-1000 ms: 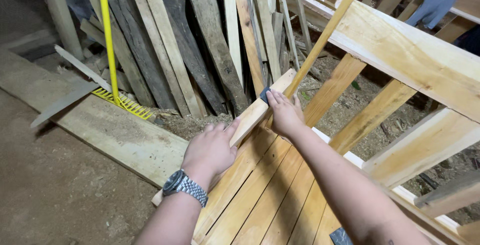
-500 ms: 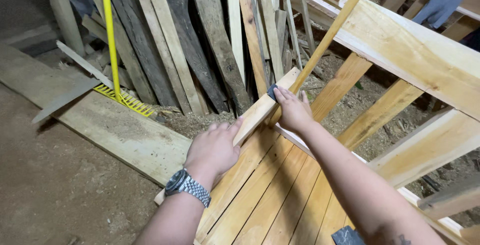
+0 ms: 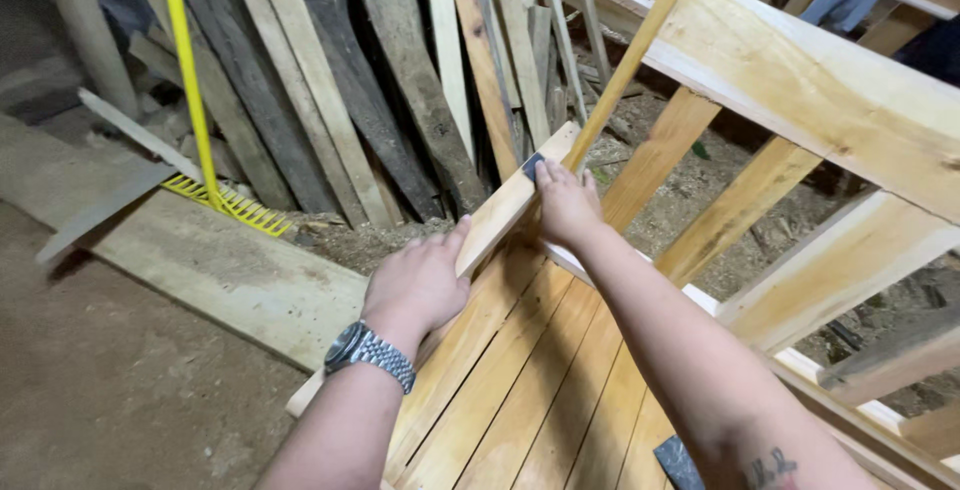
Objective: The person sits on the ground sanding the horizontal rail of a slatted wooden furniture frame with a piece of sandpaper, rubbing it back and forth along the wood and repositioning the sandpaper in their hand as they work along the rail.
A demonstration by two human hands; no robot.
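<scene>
Pale wood sits under both your hands. Your right hand (image 3: pixel 566 206) lies flat, fingers together and stretched forward, pressing a small dark piece (image 3: pixel 531 165) against the far end of a light wooden slat (image 3: pixel 505 208); only a corner of that piece shows past your fingertips, so what it is stays unclear. Your left hand (image 3: pixel 418 285) rests lower on the same slat, fingers loosely curled over its outer edge and thumb laid along the top, a metal wristwatch (image 3: pixel 368 351) on the wrist. The slat runs diagonally along the left edge of a panel of joined boards (image 3: pixel 520 380). A thin stick (image 3: pixel 628 62) rises from beside your right fingertips toward the upper right. Right of your arm stands a frame of pale planks (image 3: pixel 800 80). Beyond the slat, dark weathered boards (image 3: pixel 330 80) lean together, with a yellow rake (image 3: pixel 205 150) resting against them.
</scene>
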